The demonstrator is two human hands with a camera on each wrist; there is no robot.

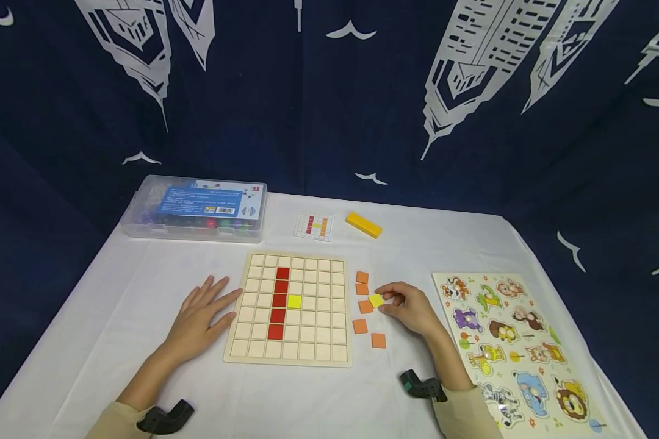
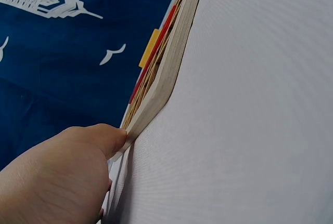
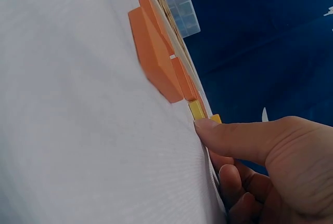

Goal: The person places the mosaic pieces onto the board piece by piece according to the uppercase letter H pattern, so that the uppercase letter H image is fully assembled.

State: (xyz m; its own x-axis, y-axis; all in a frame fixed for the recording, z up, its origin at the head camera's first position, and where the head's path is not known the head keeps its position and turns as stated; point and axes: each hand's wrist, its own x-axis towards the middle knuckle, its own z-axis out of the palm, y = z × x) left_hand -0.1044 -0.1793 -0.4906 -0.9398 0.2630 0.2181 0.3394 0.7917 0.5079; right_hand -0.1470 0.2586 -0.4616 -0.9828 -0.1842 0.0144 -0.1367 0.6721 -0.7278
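Observation:
My right hand [image 1: 409,306] pinches a yellow square tile [image 1: 376,300] between thumb and fingers, right of the wooden grid board [image 1: 288,364]. In the right wrist view the yellow tile [image 3: 196,110] shows at the thumb tip. Several orange tiles [image 1: 378,341] lie loose between board and hand; the held tile overlaps one of them. On the board stand a column of red tiles [image 1: 279,300] and, beside its middle, one yellow tile [image 1: 294,302]. My left hand [image 1: 200,320] lies with fingers spread at the board's left edge, its thumb [image 2: 112,138] touching the side.
Behind the board lie a small pattern card [image 1: 314,226] and a yellow block [image 1: 363,225]. A clear plastic case [image 1: 194,207] with a blue label sits at the back left. An animal puzzle board [image 1: 518,347] lies to the right, beside my right forearm.

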